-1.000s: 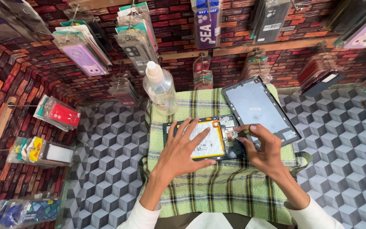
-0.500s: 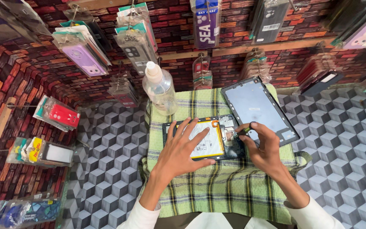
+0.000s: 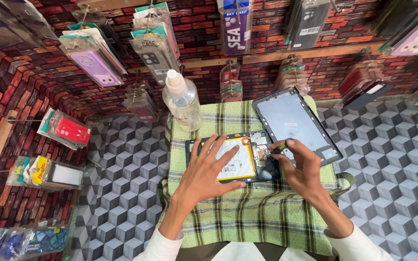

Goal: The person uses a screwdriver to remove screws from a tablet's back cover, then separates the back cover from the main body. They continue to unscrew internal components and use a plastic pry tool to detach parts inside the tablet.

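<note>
Left hand [image 3: 208, 175]: flat, fingers spread wide, palm down on the opened tablet [image 3: 233, 157], covering the left part of its pale battery [image 3: 235, 159]. It grips nothing; it presses the device against the surface.

Right hand [image 3: 302, 170]: fingers drawn together in a narrow pinch at the right end of the opened tablet, over the exposed circuit area [image 3: 263, 154]. Whether a small tool or part sits between the fingertips cannot be told.

The opened tablet lies face down, back removed, near the middle of a green plaid cloth [image 3: 252, 217] that covers a small stand in front of the person.

Just beyond the right hand, a detached dark screen panel [image 3: 293, 121] lies tilted on the same cloth, its near edge close to the tablet.

A clear plastic bottle [image 3: 182, 101] with a white cap stands upright at the cloth's far left corner.

Surroundings: cube-patterned floor [image 3: 122, 164], brick-patterned wall [image 3: 35, 87], packaged phone cases [image 3: 97, 60] hanging on hooks.
</note>
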